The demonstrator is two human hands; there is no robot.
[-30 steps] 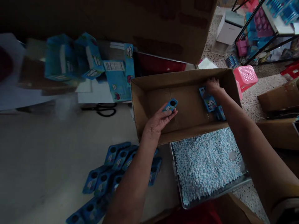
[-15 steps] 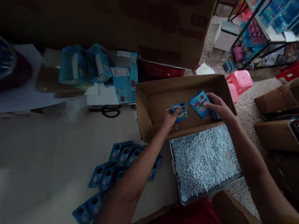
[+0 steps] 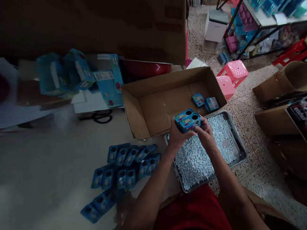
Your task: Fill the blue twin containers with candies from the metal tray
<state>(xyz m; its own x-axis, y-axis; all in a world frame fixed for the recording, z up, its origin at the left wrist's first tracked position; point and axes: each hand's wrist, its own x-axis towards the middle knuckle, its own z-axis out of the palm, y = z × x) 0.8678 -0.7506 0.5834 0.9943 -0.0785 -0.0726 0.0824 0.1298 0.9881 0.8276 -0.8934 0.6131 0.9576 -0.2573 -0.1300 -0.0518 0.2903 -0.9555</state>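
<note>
My left hand [image 3: 177, 137] and my right hand [image 3: 205, 135] together hold two small blue boxes [image 3: 188, 120] side by side, each with a round hole on top, above a metal tray [image 3: 240, 153] filled with small pale blue pellets. Behind them lies an open cardboard box [image 3: 144, 108] with two more small blue boxes [image 3: 205, 101] at its right end. Several flat blue boxes [image 3: 124, 166] with holes lie scattered on the table to the left of my arm.
Larger blue cartons [image 3: 72, 75] stand at the back left, with black scissors [image 3: 97, 117] in front. A big cardboard box [image 3: 107, 25] looms behind. Pink stools [image 3: 231, 75], a shelf rack [image 3: 259, 22] and cardboard boxes [image 3: 275, 95] are on the floor at right.
My right hand has lifted a blue box out of the cardboard box and brought it against the one in my left hand. Both hands drew back over the pellet tray.
</note>
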